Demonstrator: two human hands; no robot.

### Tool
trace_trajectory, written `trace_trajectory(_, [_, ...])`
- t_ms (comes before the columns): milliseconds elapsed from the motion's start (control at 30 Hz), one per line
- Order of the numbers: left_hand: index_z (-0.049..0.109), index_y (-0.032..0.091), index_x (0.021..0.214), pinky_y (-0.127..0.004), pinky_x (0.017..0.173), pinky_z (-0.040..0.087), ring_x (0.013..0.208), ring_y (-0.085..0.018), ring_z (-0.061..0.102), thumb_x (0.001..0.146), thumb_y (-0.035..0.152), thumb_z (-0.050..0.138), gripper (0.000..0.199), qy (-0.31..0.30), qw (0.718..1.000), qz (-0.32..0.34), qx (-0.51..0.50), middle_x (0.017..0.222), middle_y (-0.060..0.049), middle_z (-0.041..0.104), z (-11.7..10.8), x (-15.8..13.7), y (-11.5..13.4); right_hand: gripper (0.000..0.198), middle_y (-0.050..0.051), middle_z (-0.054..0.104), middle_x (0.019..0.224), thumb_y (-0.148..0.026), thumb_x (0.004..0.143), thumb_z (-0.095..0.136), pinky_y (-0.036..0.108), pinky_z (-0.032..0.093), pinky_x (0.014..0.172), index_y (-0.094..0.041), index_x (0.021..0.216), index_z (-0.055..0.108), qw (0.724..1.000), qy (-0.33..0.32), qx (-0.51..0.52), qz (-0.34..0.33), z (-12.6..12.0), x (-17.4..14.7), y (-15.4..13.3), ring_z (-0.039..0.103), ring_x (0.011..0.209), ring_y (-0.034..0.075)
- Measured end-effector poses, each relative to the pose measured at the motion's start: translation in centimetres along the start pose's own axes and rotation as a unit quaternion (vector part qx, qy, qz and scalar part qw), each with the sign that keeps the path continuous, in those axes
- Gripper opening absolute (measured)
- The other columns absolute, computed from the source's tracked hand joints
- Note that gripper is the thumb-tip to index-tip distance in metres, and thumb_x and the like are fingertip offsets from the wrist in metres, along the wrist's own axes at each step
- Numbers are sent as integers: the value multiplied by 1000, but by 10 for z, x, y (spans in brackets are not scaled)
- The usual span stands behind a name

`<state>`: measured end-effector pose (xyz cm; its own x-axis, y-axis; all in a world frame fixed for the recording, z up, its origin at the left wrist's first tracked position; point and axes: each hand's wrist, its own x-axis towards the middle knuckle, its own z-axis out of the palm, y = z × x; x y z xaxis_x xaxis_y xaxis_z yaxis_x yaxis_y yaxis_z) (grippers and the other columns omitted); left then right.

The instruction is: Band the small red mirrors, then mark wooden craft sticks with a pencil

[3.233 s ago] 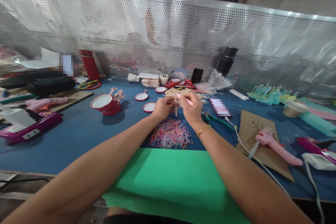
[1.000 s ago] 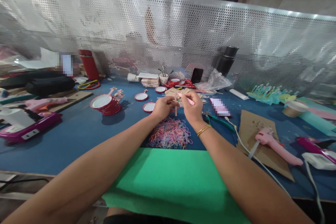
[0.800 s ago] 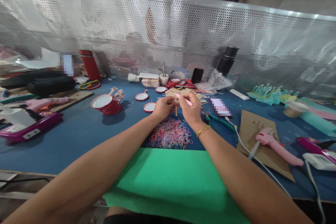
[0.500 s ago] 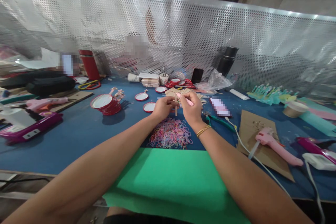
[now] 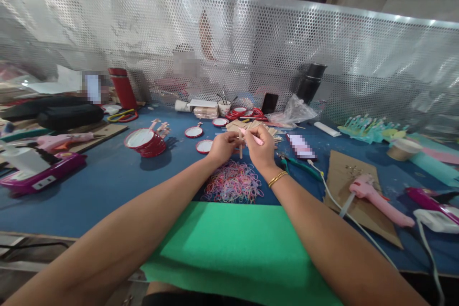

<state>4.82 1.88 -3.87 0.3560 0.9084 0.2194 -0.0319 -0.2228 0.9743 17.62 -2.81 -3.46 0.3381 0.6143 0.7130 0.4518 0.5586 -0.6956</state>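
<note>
Between the fingers of my left hand is a thin wooden stick, held upright. My right hand is closed around a pink pen, its tip end at the upper part of the stick. Just below both hands lies a heap of small coloured rubber bands. Behind them a pile of flat wooden sticks is partly covered by my right hand. A round red-rimmed white disc rests beside my left hand.
Left stands a stack of red-rimmed discs. At right are green-handled pliers, a phone on a white cable and a pink glue gun on cardboard. Green cloth covers the near edge. A perforated metal panel closes the back.
Almost nothing differs. Both hands keep their place with the stick and the pen; only a very slight shift shows.
</note>
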Motion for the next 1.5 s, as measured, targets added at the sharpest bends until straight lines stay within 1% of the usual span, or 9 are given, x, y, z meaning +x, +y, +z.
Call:
trace_trajectory(200, [73, 16, 95, -27, 59, 55, 72, -21, 71, 63, 37, 82, 39, 4, 1000, -9, 12, 78, -6, 74, -1, 1, 0, 15, 0, 65, 73, -32, 84, 61, 29, 45, 70, -21, 74, 61, 999, 23, 1, 24, -1, 1, 4, 59, 72, 17])
trace_trajectory(333, [73, 16, 93, -27, 58, 55, 68, -20, 70, 63, 39, 81, 38, -2, 1000, 1, 7, 73, -4, 72, -1, 1, -1, 19, -1, 64, 72, -35, 85, 62, 29, 45, 69, -21, 73, 60, 1000, 8, 8, 6, -1, 0, -2, 58, 69, 16])
trace_trajectory(433, [72, 15, 90, -27, 58, 55, 65, -19, 69, 63, 39, 81, 37, 1, 1000, 0, 6, 71, -3, 71, 0, 0, 0, 19, -1, 64, 72, -34, 85, 63, 29, 45, 70, -21, 72, 60, 1000, 5, 4, 4, -1, 0, -1, 58, 69, 16])
trace_trajectory(600, [71, 16, 86, -27, 58, 55, 70, -20, 70, 62, 39, 82, 35, 7, 1000, -6, 22, 72, -3, 71, 0, -1, 3, 14, 0, 66, 74, -32, 83, 62, 29, 45, 71, -21, 74, 62, 999, 34, -1, 28, -1, 2, 8, 59, 73, 17])
trace_trajectory(733, [71, 16, 87, -28, 60, 55, 71, -20, 69, 61, 37, 82, 35, 11, 1000, -2, 1, 72, -3, 70, -3, 1, 2, 17, 0, 65, 73, -34, 84, 62, 29, 46, 70, -21, 73, 61, 999, 18, 13, 24, -1, 1, 2, 59, 70, 17])
trace_trajectory(867, [71, 15, 87, -27, 60, 55, 72, -20, 69, 62, 35, 82, 34, 9, 1000, -10, -16, 75, -4, 72, -5, 3, 0, 17, -1, 64, 72, -33, 85, 62, 29, 45, 69, -21, 72, 60, 1000, 11, 18, 9, -2, -1, -5, 58, 68, 16])
trace_trajectory(1100, [69, 15, 74, -28, 58, 55, 66, -18, 67, 59, 41, 85, 34, 9, 1000, -20, -8, 72, -4, 71, -2, 2, 1, 18, 0, 64, 72, -34, 86, 62, 29, 44, 69, -21, 74, 61, 1000, -3, 14, 8, 0, -1, 0, 59, 70, 16])
trace_trajectory(1300, [69, 15, 74, -29, 59, 55, 65, -17, 66, 60, 40, 84, 32, 7, 1000, -16, -14, 73, -4, 70, -1, 1, 2, 18, -1, 64, 72, -34, 86, 62, 29, 44, 68, -21, 73, 60, 1000, -6, 13, 0, 0, -2, 0, 58, 70, 17])
trace_trajectory(1500, [68, 15, 73, -27, 57, 54, 64, -17, 65, 60, 40, 83, 32, 7, 1000, -12, -7, 73, -3, 70, -2, 1, 1, 20, -1, 63, 71, -35, 87, 61, 29, 44, 68, -22, 72, 59, 1000, -9, 10, -8, 0, -3, -2, 58, 69, 17])
